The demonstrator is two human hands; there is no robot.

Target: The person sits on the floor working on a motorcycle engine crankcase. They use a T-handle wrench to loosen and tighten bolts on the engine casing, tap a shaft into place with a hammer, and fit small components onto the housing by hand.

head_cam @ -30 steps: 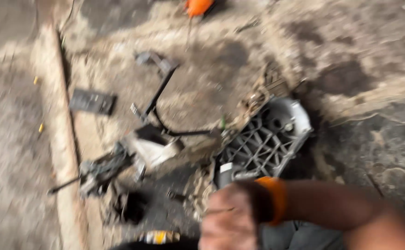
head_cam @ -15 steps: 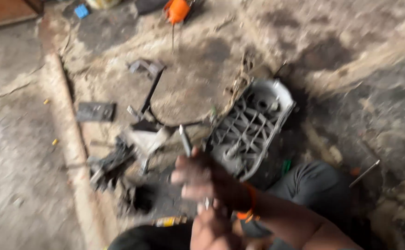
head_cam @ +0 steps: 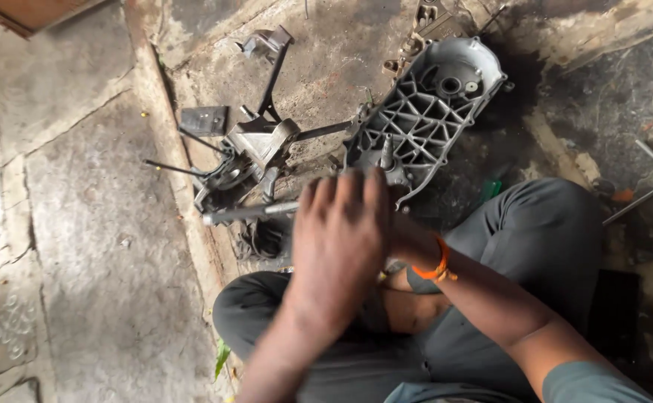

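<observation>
My left hand point(head_cam: 339, 235) is raised in front of me, back to the camera, fingers stretched and close together, slightly blurred. It covers most of my right hand point(head_cam: 403, 240), whose wrist wears an orange band point(head_cam: 437, 266). A grey metal rod point(head_cam: 246, 213) sticks out to the left from under the two hands; the grip on it is hidden. Just beyond the fingertips lies a ribbed grey cast-metal engine cover point(head_cam: 431, 104), inner side up. I sit on the ground with my grey-trousered knees point(head_cam: 543, 224) bent.
A greasy metal bracket assembly point(head_cam: 248, 153) with thin rods lies left of the cover, a dark flat plate point(head_cam: 204, 119) beside it. A black bent frame point(head_cam: 272, 71) lies farther off. A T-shaped wrench point(head_cam: 651, 186) lies right. A raised concrete kerb point(head_cam: 163, 142) runs along the left.
The view has dropped closer to the hands. The rod, held pointing up by the banded hand, now lies sideways pointing left, and my left hand has come over the right one.
</observation>
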